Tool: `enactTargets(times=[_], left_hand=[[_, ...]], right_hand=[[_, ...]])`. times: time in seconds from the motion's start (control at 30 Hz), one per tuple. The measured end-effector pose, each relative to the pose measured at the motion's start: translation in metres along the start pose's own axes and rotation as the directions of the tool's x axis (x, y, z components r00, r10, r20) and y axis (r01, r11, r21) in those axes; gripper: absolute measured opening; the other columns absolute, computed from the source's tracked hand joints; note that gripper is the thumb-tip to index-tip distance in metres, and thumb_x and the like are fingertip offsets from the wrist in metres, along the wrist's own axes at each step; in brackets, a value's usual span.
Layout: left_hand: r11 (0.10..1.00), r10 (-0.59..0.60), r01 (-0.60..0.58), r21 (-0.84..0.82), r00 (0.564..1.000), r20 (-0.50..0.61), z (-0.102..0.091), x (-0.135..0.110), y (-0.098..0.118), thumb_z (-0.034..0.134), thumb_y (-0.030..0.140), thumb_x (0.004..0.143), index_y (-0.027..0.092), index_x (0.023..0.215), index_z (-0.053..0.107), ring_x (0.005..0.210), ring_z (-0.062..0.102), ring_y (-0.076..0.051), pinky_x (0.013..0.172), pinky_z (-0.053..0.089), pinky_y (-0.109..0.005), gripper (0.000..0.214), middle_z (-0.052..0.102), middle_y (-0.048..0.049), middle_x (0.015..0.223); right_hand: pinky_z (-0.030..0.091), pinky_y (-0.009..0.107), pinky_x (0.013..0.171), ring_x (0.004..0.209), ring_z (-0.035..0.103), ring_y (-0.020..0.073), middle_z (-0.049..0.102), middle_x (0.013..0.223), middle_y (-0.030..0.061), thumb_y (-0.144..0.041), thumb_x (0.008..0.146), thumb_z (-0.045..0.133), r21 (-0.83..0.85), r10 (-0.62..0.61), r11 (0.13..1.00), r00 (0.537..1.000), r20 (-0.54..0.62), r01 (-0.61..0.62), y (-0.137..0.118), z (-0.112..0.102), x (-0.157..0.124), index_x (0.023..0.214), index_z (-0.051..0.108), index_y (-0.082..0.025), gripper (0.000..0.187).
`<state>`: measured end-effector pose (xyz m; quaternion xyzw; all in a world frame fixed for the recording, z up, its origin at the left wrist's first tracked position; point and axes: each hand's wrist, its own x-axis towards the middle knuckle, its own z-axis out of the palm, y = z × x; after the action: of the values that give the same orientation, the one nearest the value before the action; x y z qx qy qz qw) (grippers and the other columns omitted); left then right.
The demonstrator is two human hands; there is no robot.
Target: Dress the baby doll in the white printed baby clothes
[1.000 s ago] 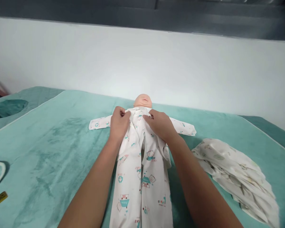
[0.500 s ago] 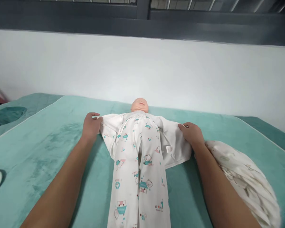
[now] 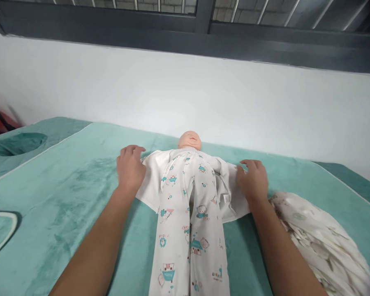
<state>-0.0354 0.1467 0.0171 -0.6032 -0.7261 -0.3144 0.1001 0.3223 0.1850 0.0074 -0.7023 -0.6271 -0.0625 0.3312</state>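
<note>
A baby doll [image 3: 190, 140] lies on its back, its head toward the wall, with white printed baby pants [image 3: 172, 213] laid lengthwise over its body. Beneath them a white baby shirt [image 3: 152, 168] is spread out to both sides. My left hand [image 3: 131, 169] rests at the shirt's left outer edge, thumb and fingers apart. At the right outer edge is my right hand [image 3: 253, 177], its thumb and index finger parted; the other fingers are partly hidden. Whether either hand still touches the cloth underneath is hard to see.
Everything lies on a green plush bed cover [image 3: 80, 185] against a white wall [image 3: 172, 90]. A crumpled printed cloth [image 3: 320, 238] is beside my right forearm. At the left edge lies a white curved loop [image 3: 10, 226] with a yellow tag.
Both hands pinched the shirt's outer edges before; now their fingers have loosened and parted. My left hand has shifted inward over the cloth. The view has turned slightly.
</note>
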Motion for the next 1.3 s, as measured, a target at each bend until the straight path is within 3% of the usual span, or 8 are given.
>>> enactTargets(times=[0.1, 0.17, 0.3, 0.4, 0.53, 0.63, 0.97, 1.3], left_hand=[[0.972, 0.217, -0.212, -0.099, 0.975, 0.040, 0.014, -0.002, 0.025, 0.040, 0.010, 0.084, 0.021, 0.116, 0.058, 0.118, 0.051, -0.026, 0.099, 0.038, -0.039, 0.038, 0.061, -0.0086, 0.123], [0.957, 0.283, -0.269, -0.110, 0.951, 0.129, 0.026, 0.000, 0.036, 0.038, 0.020, 0.091, 0.022, 0.121, 0.056, 0.115, 0.053, -0.025, 0.100, 0.036, -0.040, 0.035, 0.061, -0.0083, 0.124], [0.976, 0.211, -0.218, 0.000, 0.947, 0.241, 0.041, 0.006, 0.037, 0.038, 0.028, 0.093, 0.023, 0.118, 0.058, 0.104, 0.059, -0.026, 0.094, 0.038, -0.040, 0.032, 0.066, -0.0093, 0.111], [0.988, 0.133, -0.148, 0.039, 0.958, 0.254, 0.041, 0.012, 0.028, 0.040, 0.025, 0.091, 0.023, 0.108, 0.061, 0.096, 0.063, -0.026, 0.083, 0.041, -0.037, 0.028, 0.068, -0.0092, 0.102], [0.999, 0.017, -0.024, 0.032, 0.975, 0.221, 0.039, 0.018, 0.017, 0.040, 0.021, 0.087, 0.024, 0.105, 0.062, 0.090, 0.065, -0.026, 0.074, 0.041, -0.035, 0.029, 0.069, -0.0085, 0.102], [1.000, -0.020, 0.023, -0.011, 0.978, 0.207, 0.040, 0.019, 0.011, 0.041, 0.022, 0.087, 0.025, 0.105, 0.063, 0.092, 0.065, -0.028, 0.072, 0.042, -0.035, 0.029, 0.070, -0.0086, 0.103], [0.995, -0.073, 0.087, -0.040, 0.958, 0.278, 0.044, 0.023, 0.003, 0.044, 0.030, 0.084, 0.025, 0.095, 0.065, 0.087, 0.066, -0.028, 0.066, 0.042, -0.035, 0.024, 0.072, -0.0072, 0.096], [0.997, -0.040, 0.050, -0.061, 0.986, 0.164, 0.032, 0.014, 0.007, 0.041, 0.025, 0.087, 0.028, 0.110, 0.059, 0.095, 0.064, -0.024, 0.068, 0.041, -0.032, 0.030, 0.070, -0.0022, 0.106]], right_hand=[[0.044, 0.035, 0.093, 0.104, 0.056, 0.0204, 0.061, 0.110, 0.0083, -0.032, 0.088, 0.045, 0.423, -0.228, 0.887, 0.972, 0.049, 0.187, -0.046, 0.003, -0.008, 0.104, 0.060, -0.020, 0.026], [0.044, 0.034, 0.094, 0.104, 0.056, 0.0185, 0.062, 0.111, 0.0054, -0.033, 0.089, 0.046, 0.560, -0.387, 0.793, 0.909, 0.156, 0.242, -0.081, 0.005, -0.011, 0.106, 0.060, -0.022, 0.025], [0.038, 0.035, 0.099, 0.117, 0.050, 0.0214, 0.060, 0.122, 0.0068, -0.030, 0.089, 0.048, 0.479, -0.604, 0.761, 0.745, 0.282, 0.436, -0.144, 0.016, -0.002, 0.115, 0.059, -0.020, 0.030], [0.043, 0.034, 0.086, 0.112, 0.053, 0.0251, 0.061, 0.120, 0.0101, -0.030, 0.088, 0.048, 0.296, -0.630, 0.771, 0.606, 0.485, 0.565, -0.179, 0.030, 0.010, 0.112, 0.062, -0.018, 0.030], [0.039, 0.030, 0.063, 0.096, 0.059, 0.0244, 0.061, 0.116, 0.0115, -0.024, 0.083, 0.048, 0.167, -0.623, 0.692, 0.465, 0.629, 0.702, -0.202, 0.043, 0.023, 0.106, 0.065, -0.017, 0.029], [0.037, 0.029, 0.062, 0.091, 0.061, 0.0223, 0.062, 0.115, 0.0101, -0.017, 0.077, 0.051, 0.212, -0.643, 0.658, 0.394, 0.657, 0.722, -0.207, 0.046, 0.029, 0.103, 0.066, -0.019, 0.030], [0.034, 0.028, 0.055, 0.053, 0.055, 0.0166, 0.062, 0.063, 0.0029, -0.020, 0.069, 0.061, 0.194, -0.557, 0.664, 0.304, 0.773, 0.722, -0.236, 0.079, 0.028, 0.071, 0.062, -0.019, 0.002], [0.034, 0.027, 0.058, 0.068, 0.059, 0.0184, 0.066, 0.089, 0.0042, -0.042, 0.084, 0.052, 0.118, -0.558, 0.539, 0.249, 0.792, 0.834, -0.232, 0.049, 0.038, 0.117, 0.059, -0.029, 0.035]])
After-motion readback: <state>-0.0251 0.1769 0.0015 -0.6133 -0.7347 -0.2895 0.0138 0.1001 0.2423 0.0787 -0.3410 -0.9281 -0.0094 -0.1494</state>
